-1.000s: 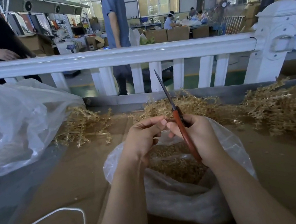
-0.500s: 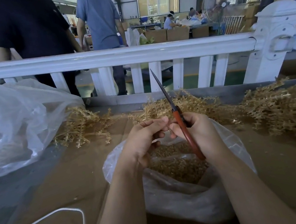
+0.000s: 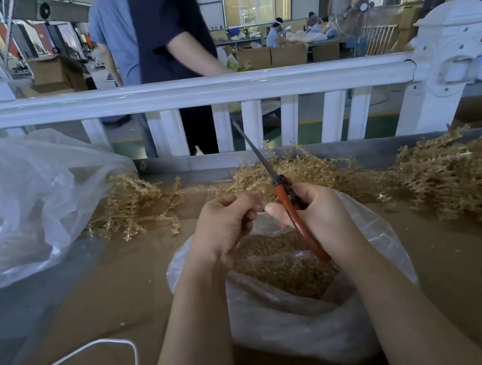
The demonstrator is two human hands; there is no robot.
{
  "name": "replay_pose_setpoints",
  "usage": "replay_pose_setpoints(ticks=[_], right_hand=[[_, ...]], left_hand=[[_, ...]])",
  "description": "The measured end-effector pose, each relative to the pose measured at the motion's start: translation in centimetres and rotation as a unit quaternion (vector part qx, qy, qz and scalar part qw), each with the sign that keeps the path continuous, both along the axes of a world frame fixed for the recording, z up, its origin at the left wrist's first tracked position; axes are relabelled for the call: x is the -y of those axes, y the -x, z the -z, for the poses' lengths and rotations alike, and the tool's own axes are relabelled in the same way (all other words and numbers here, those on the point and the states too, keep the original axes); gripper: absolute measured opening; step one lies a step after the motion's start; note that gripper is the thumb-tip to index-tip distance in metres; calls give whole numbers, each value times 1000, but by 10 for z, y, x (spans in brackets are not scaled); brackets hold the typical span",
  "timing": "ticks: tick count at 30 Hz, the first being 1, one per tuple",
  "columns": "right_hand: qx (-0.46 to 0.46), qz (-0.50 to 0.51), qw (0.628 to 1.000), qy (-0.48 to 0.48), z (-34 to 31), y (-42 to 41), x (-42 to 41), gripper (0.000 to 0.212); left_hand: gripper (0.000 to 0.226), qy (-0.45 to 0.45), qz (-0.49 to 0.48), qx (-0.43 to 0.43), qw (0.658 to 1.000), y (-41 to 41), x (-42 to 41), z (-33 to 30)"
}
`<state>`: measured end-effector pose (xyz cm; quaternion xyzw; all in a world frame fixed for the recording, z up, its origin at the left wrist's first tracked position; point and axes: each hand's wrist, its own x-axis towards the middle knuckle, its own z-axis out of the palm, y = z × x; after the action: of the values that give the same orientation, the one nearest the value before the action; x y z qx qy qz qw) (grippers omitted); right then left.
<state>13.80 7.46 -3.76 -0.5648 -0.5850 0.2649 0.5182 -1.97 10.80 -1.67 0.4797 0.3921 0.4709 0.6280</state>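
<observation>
R hand (image 3: 324,219) grips scissors (image 3: 282,194) over the small bag (image 3: 288,332); L hand (image 3: 225,229) curled just beside it.

R hand fingers wrap round the red-orange handle, and the blades lie together as one thin line, tilted up and to the left toward the white fence (image 3: 187,93). L hand has fingers bent in w/ the thumb against the forefinger, its knuckles touching the R thumb; if a small piece sits btw them I cannot tell. Both hands are above the open mouth of the small bag, which stands on the brown table (image 3: 94,300) near the person and holds gold bits (image 3: 284,263). Gold sprigs (image 3: 469,177) lie in piles along the far side of the table, under the fence. A big clear bag (image 3: 21,201) is at far left and a white cord (image 3: 101,345) at front left. Behind the fence stand 2 people, one in a dark shirt (image 3: 172,35).
</observation>
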Motion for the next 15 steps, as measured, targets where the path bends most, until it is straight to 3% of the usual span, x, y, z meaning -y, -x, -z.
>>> replay_pose_setpoints(ticks=[3, 5, 11, 15], right_hand=[[42, 29, 999, -14, 2, -2, 2, 43], [95, 39, 995, -18, 4, -3, 4, 50], [226, 57, 972, -30, 13, -5, 3, 57], [260, 68, 962, -53, 13, -5, 3, 55]], left_hand=[[17, -13, -43, 49, 998, 1, -1, -1], [15, -22, -53, 66, 996, 2, -2, -1], [27, -44, -57, 91, 993, 3, -1, 0], [26, -59, -57, 83, 993, 3, -1, 0]])
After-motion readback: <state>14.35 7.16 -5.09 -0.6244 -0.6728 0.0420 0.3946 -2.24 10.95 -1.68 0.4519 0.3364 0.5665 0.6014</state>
